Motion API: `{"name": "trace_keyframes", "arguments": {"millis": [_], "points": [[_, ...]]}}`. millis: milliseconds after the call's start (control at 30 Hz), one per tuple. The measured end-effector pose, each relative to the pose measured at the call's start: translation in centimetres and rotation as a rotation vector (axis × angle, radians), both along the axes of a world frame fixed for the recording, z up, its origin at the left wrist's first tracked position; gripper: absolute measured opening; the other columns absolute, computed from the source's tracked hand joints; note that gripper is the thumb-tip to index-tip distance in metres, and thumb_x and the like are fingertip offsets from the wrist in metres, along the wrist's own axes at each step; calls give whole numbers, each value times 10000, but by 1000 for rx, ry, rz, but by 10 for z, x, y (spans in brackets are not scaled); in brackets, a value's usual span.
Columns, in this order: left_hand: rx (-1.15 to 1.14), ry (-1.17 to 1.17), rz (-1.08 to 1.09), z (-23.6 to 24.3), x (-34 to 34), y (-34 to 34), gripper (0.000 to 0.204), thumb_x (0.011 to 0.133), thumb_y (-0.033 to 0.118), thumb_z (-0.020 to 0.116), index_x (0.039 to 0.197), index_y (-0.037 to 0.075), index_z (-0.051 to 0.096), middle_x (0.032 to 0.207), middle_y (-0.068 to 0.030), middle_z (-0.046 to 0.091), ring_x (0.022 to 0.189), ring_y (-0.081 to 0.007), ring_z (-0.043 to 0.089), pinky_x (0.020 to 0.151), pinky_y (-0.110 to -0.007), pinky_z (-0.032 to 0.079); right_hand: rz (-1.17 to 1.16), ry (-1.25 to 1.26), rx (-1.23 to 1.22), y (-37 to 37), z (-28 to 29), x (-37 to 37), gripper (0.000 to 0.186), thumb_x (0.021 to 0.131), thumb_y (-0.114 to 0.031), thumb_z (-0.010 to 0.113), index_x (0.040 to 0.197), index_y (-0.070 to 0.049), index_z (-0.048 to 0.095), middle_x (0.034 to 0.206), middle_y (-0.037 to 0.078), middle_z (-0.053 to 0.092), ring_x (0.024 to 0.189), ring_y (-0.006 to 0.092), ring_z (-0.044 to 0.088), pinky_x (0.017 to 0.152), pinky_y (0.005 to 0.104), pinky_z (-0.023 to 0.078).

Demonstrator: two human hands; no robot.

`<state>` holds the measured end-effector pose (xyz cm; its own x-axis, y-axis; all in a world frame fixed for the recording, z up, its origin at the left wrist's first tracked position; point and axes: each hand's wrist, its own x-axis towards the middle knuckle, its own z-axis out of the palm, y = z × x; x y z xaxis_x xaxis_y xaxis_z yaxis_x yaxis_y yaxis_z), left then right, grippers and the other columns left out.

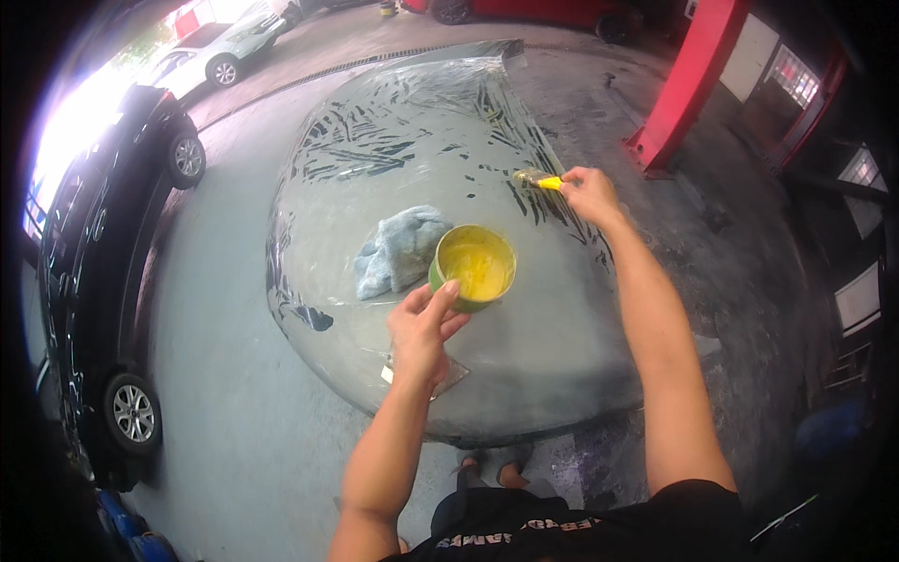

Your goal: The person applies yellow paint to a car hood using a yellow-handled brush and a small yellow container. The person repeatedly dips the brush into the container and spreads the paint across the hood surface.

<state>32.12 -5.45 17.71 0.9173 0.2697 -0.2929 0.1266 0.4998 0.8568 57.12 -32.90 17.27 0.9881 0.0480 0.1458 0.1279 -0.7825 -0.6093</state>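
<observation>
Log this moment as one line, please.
left hand: holds round green bowl, yellow contents | right hand: holds yellow-handled brush over film-covered grey surface | rest: crumpled light-blue cloth on surface

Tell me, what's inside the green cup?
A yellow substance with brighter patches shows inside the green cup. It covers the cup's bottom, so that can't be seen.

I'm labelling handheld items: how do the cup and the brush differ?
The cup is round and green outside; the brush is slim, with a yellow handle. The cup sits in the left hand, lower in view; the brush is in the right hand, higher up. Both show yellow.
</observation>
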Motion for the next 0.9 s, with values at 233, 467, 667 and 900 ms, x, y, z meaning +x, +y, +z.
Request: {"name": "trace_keyframes", "arguments": {"millis": [233, 467, 667, 900], "points": [[19, -25, 113, 2, -67, 50, 489, 948, 164, 745, 1309, -124, 585, 1126, -192, 716, 987, -269, 747, 855, -388, 647, 115, 94, -213, 27, 12, -14, 232, 844, -153, 669, 1013, -34, 774, 975, 239, 757, 970, 392, 734, 893, 472, 559], [-26, -44, 113, -3, -73, 48, 465, 941, 143, 735, 1286, -137, 595, 1151, -216, 710, 969, -299, 758, 849, -402, 657, 119, -6, -234, 21, 19, 29, 234, 884, -174, 627, 1011, -13, 741, 967, 248, 747, 963, 420, 722, 873, 485, 553], [-4, -65, 159, -9, -84, 54, 451, 938, 124, 730, 1279, -140, 596, 1133, -216, 717, 960, -306, 761, 855, -416, 660, 188, 44, -197, 18, -13, -3, 243, 907, -181, 658, 1061, 0, 708, 987, 259, 737, 979, 437, 714, 870, 492, 545], [-22, -51, 101, -12, -80, 54, 470, 940, 130, 730, 1298, -138, 584, 1126, -220, 719, 949, -297, 762, 838, -408, 662, 152, 174, -308, -39, 40, -65, 224, 906, -170, 669, 1044, 0, 719, 930, 264, 730, 934, 432, 718, 832, 506, 540]]}}
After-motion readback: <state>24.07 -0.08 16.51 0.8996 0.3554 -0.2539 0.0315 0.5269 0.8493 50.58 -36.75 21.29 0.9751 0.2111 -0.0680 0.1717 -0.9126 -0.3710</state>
